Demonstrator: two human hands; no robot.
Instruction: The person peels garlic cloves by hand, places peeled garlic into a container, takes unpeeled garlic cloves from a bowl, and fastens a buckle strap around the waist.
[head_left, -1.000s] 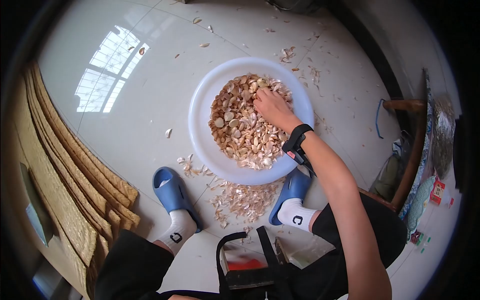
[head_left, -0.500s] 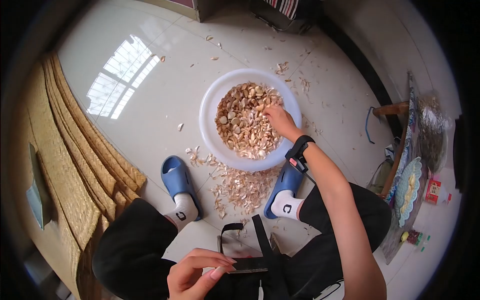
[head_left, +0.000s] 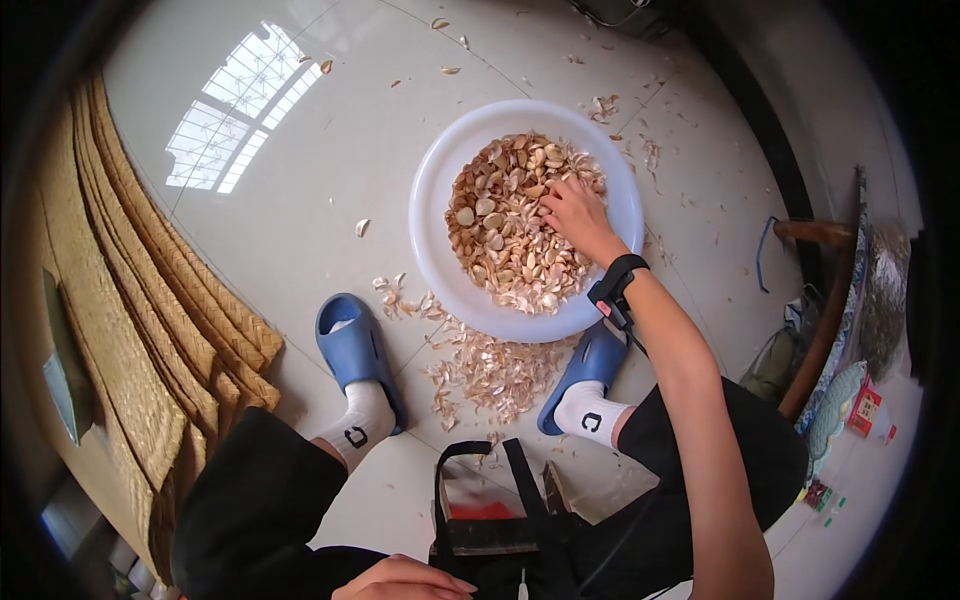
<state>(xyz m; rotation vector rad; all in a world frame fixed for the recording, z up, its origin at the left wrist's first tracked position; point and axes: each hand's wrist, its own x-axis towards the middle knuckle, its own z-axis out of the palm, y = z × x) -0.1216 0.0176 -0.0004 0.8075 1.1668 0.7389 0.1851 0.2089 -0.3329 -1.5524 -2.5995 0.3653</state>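
- Woven mats [head_left: 130, 370]: straw-coloured, layered and curling at their edges, along the far left.
- Floor [head_left: 300, 230]: pale, glossy tiles; a bright window reflection [head_left: 235, 110] lies at upper left, with a few scattered flakes to its right.
- Left slipper [head_left: 345, 335]: blue, worn with a white sock [head_left: 362, 418].
- Left hand [head_left: 405, 580]: at the lower edge, partly cut off, fingers bent and lying close together; whether it holds anything cannot be told.
- Basin [head_left: 428, 200]: white, round and wide-rimmed, standing on the floor beyond the feet. Garlic cloves [head_left: 500, 200] spread across its inside—browner towards the left, paler and mixed with papery skins towards the right.
- Peelings [head_left: 495, 370]: a loose heap on the floor between the slippers, just on the near side of the basin.
- Right hand [head_left: 580, 215]: over the right part of the basin, fingers curled and tips among the cloves—whether they grip one cannot be told. A black wrist device [head_left: 615, 290] sits on this arm.
- Right slipper [head_left: 600, 360]: blue, its toe beside the basin's near rim.
- Red packet [head_left: 864, 410]: far right.
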